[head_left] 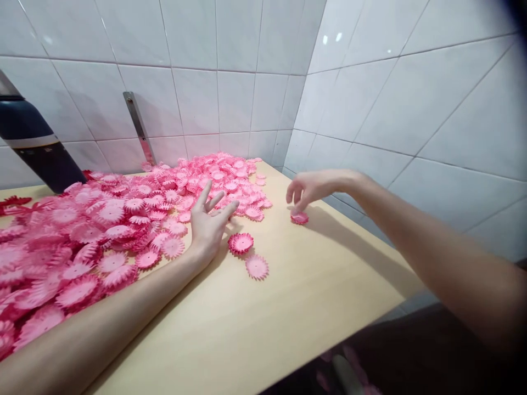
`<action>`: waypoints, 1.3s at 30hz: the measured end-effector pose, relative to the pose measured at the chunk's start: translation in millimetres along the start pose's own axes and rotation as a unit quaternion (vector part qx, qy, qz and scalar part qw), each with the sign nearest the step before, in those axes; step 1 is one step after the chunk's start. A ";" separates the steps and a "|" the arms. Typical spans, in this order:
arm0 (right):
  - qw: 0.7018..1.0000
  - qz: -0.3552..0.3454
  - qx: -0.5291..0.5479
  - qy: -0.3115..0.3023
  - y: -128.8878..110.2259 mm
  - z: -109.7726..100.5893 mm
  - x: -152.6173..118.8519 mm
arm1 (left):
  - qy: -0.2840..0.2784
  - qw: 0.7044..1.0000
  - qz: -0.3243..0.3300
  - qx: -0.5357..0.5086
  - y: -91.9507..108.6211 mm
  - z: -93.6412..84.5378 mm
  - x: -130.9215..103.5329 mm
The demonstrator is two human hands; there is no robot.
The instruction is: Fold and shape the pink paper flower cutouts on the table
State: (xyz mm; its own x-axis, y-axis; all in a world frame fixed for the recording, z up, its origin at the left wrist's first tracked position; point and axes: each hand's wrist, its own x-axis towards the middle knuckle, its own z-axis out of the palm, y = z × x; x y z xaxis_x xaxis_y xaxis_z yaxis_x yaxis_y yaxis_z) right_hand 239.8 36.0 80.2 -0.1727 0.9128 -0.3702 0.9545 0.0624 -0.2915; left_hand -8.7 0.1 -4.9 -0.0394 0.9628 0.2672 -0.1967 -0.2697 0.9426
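Note:
My left hand [209,219] is open, palm partly up and fingers spread, at the right edge of a large pile of pink scalloped petal discs [135,206]. Just right of it, a darker-edged stack of petal discs [241,243] lies on the table, with a single pale pink disc [257,267] below it. Farther right, my right hand [307,189] hangs over a small pink petal stack [300,218]. Its lowest fingertip meets the top of that stack, while the other bent fingers stay apart above it. No disc shows lifted in either hand.
The pile spreads over the left side of the wooden table [288,307]. A dark bottle [41,140] stands at back left, and a metal strip [139,126] leans on the tiled wall. Tiled walls meet at the far corner; the table's front edge runs at lower right.

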 end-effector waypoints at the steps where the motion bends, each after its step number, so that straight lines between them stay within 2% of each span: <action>1: 0.999 0.023 -0.015 -0.042 3.2 2.8 -1.5 | -0.005 1.000 0.002 0.007 0.0 -0.3 -0.2; 3: 0.996 0.036 -0.006 -0.076 7.0 9.7 -4.4 | -0.008 1.000 0.011 0.012 -0.3 -0.5 -0.1; 5: 0.997 0.009 0.028 -0.066 6.1 14.5 -8.1 | 0.000 1.000 0.017 0.008 -1.0 -0.2 0.8; 7: 0.997 -0.042 0.054 -0.039 -0.4 15.4 -12.5 | 0.003 1.000 0.013 0.000 -2.0 0.3 1.9; 10: 0.987 -0.136 0.090 0.006 -18.8 13.4 -16.2 | -0.028 0.999 -0.002 -0.016 -3.0 0.8 2.6; 12: 0.972 -0.197 0.120 0.041 -32.8 14.7 -13.5 | -0.050 0.998 -0.007 -0.025 -2.6 1.0 2.1; 15: 0.939 -0.269 0.180 0.112 -48.1 24.2 -0.3 | -0.052 0.998 -0.008 -0.032 -1.2 1.4 1.2; 18: 0.904 -0.310 0.263 0.131 -53.9 38.7 17.4 | -0.042 0.998 -0.015 -0.036 -1.4 1.6 1.8; 22: 0.888 -0.314 0.316 0.113 -57.1 55.2 34.1 | -0.020 0.999 -0.024 -0.043 -4.7 1.3 4.4; 26: 0.877 -0.308 0.333 0.159 -64.3 65.8 41.5 | -0.004 0.999 -0.030 -0.043 -7.1 1.2 6.4; 30: 0.861 -0.312 0.355 0.188 -69.3 73.4 47.0 | -0.007 0.998 -0.035 -0.046 -6.3 1.7 6.4; 35: 0.852 -0.305 0.380 0.192 -68.9 79.6 48.5 | -0.014 0.998 -0.045 -0.041 -2.5 2.9 4.0; 39: 0.831 -0.317 0.409 0.201 -71.4 81.8 44.7 | -0.029 0.997 -0.051 -0.040 -1.0 3.4 3.4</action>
State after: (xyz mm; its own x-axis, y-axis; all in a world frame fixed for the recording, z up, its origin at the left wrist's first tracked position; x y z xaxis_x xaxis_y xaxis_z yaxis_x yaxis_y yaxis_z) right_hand 144.0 39.3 12.3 -0.3264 0.8723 0.3642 0.1881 0.4375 -0.8793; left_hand -5.3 3.6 -4.3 0.0417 0.9821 0.1837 -0.2747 -0.1655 0.9472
